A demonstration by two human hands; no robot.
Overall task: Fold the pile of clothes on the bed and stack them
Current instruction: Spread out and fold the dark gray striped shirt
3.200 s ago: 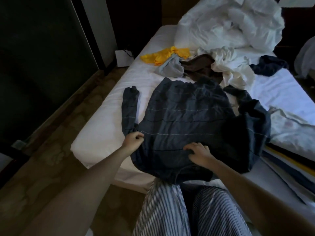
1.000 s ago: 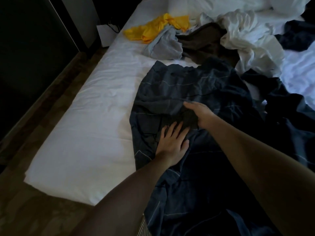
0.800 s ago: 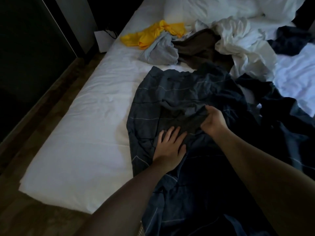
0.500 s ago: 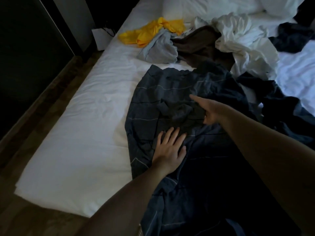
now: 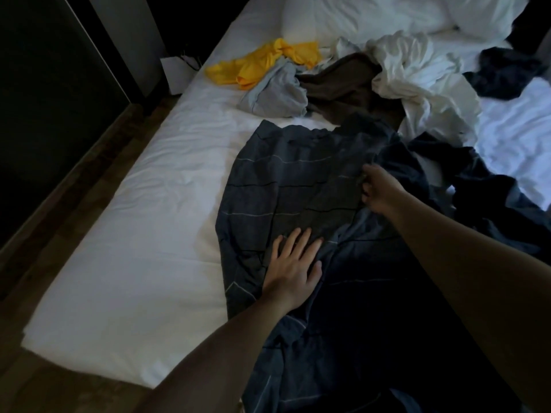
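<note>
Left hand: lies flat with fingers straight and a little spread, palm pressing on the striped navy garment; it grasps nothing.
Right hand: farther up the bed, fingers curled round a raised fold of the same garment and grasping it; slightly blurred.
Striped navy garment: spread on the near half of the bed, right of the middle. A folded-over layer of cloth lies between the two hands. Its right part bunches toward the bed's right edge, and its near end runs out at the bottom.
Pile: beyond the garment, toward the head of the bed. The yellow piece lies nearest the left edge and the pale grey piece touches it. The brown piece is just beside the grey, and the crumpled white piece overlaps the brown.
Dark blue piece: near the right edge, beside the white piece.
Bed: the white sheet shows along the left edge and at the near left corner.
White bedding: heaped at the head.
Floor: wood, along the bed's left edge.
</note>
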